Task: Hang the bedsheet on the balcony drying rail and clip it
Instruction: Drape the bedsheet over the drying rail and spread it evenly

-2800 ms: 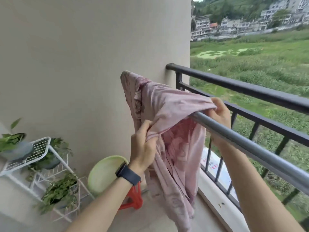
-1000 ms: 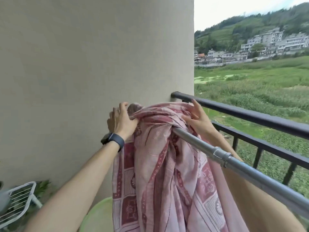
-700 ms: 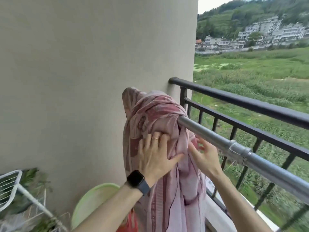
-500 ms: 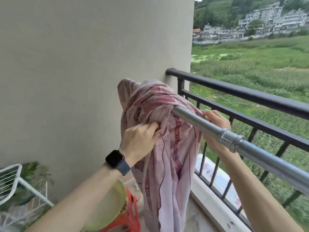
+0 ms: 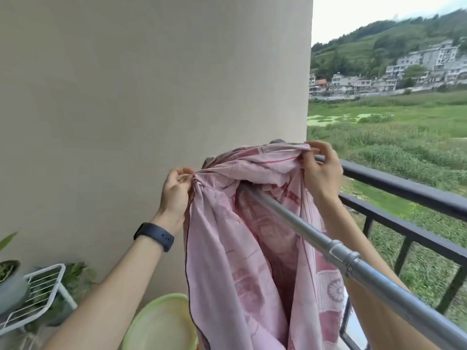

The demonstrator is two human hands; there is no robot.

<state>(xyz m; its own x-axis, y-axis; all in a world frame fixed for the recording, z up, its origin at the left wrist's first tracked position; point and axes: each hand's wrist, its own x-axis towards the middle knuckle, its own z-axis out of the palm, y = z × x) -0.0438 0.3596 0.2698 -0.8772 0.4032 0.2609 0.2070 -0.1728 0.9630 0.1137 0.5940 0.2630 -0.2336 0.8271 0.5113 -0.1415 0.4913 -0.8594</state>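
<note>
- The left hand (image 5: 175,192), at the centre of the frame, has its fingers (image 5: 182,173) closed in a pinch on a gathered bunch of the pink bedsheet (image 5: 227,248).
- The right hand (image 5: 321,170), right of centre, has its fingers (image 5: 312,147) pinched shut on the bedsheet's upper edge, lifted just above the rail.
- The one bedsheet is draped over the far end of the grey drying rail (image 5: 353,263) near the beige wall (image 5: 151,84), hanging down both sides (its patterned face shows inside the fold).
- One drying rail runs from centre to lower right, with one metal joint (image 5: 345,256).
- One black balcony railing (image 5: 404,190) stands behind it at right.
- One dark wristband (image 5: 154,236) is on the left wrist.
- One green basin (image 5: 161,324) sits at the bottom edge; one white wire rack (image 5: 38,294) with potted plants is at lower left.
</note>
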